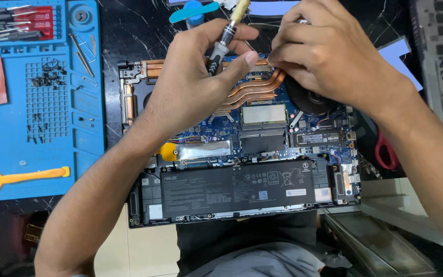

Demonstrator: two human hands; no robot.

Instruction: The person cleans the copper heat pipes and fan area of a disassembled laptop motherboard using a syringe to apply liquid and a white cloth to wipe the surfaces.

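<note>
On the left of the dark marbled bench [129, 31], a blue silicone repair mat [85, 128] holds loose black screws [47, 79] and an orange plastic pry tool [24, 177]. The left hand [190, 87] has its fingers closed around a screwdriver with a black-and-silver grip and yellowish handle [224, 38], tip down at the copper heat pipes [252, 87] of the opened laptop [242, 154], which lies mid-bench. The right hand [324, 51] pinches closed at the same spot; what it grips is hidden. Best kept upright and pressed squarely, so the bit should not slip toward the black cooling fan [308, 100].
</note>
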